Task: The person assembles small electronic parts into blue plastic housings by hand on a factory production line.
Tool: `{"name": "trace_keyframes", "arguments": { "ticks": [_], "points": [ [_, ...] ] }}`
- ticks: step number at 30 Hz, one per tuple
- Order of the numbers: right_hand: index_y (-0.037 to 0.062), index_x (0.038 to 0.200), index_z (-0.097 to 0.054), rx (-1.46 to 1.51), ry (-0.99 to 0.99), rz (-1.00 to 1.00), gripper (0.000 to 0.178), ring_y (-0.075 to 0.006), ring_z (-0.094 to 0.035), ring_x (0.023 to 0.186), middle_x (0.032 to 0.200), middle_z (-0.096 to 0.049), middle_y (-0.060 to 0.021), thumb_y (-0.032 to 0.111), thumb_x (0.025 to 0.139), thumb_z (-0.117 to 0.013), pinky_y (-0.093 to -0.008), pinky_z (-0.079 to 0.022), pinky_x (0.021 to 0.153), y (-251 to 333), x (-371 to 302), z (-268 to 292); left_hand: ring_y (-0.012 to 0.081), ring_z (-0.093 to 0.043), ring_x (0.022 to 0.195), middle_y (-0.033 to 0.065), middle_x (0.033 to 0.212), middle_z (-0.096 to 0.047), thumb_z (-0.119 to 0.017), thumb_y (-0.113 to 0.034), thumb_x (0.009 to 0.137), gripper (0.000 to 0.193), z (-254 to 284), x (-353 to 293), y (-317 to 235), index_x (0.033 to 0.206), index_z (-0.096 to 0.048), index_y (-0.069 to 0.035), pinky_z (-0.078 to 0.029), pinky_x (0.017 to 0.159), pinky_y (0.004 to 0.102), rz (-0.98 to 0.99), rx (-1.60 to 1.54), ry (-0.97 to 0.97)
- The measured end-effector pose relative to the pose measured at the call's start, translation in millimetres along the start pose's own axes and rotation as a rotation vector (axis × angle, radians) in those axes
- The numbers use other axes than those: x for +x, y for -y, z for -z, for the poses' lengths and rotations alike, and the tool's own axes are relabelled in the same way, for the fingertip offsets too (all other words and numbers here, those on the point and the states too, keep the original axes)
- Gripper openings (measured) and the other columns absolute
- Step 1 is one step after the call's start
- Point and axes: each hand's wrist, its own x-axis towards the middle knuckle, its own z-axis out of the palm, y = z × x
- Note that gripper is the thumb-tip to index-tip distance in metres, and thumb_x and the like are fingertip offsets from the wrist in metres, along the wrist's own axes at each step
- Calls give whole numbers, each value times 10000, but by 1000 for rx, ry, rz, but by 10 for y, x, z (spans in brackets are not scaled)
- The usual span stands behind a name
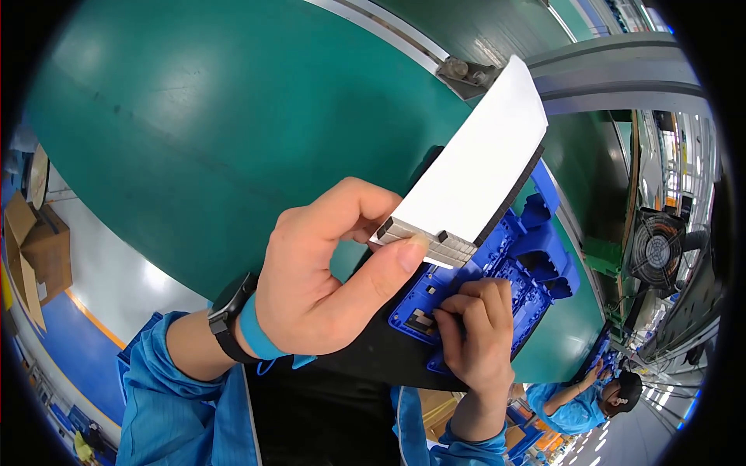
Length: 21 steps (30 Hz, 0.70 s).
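Note:
My left hand (318, 279) pinches the near end of a white backing sheet (486, 155) between thumb and fingers, holding it tilted above the bench. Short grey strips (447, 250) lie in rows along that end, with small black pieces among them. Below the sheet, blue plastic housings (505, 241) with moulded ribs and openings lie side by side on a black mat (353, 334). My right hand (480, 330) is closed over the nearest housing, its thumb and fingertips drawn together near a small recess. Anything between those fingertips is hidden.
The green bench top (210, 132) spreads left and ahead. A metal rail with a bracket (466, 76) borders its far side. At right stand a fan (659, 242) and cables. Another person (579, 404) works at lower right. A cardboard box (48, 248) sits at far left.

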Motion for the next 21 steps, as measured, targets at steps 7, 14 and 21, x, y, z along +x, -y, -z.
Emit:
{"name": "trace_keyframes", "arguments": {
  "ticks": [7,14,21],
  "points": [
    [-23,852,-596,163,-487,-77,152,-249,-539,724,834,-576,-159,-45,728,-682,-318,-428,650,21,-218,139,118,-677,770,125,838,-674,-630,-53,922,140,-101,-101,-114,976,-583,67,-537,682,242,180,21,213],
    [-28,839,-621,144,-411,-14,144,-219,-517,667,779,-574,-124,-66,721,-693,-290,-398,581,191,-177,149,198,-704,732,134,828,-687,-648,-50,903,133,-293,-305,-183,982,-608,51,-548,669,273,218,96,327],
    [13,887,-646,154,-378,11,248,-253,-550,705,816,-589,-102,-57,683,-767,-329,-440,583,124,-264,146,206,-702,714,157,868,-703,-674,-27,871,158,-439,-340,-172,991,-608,53,-531,639,266,35,249,392]
  ]
}}
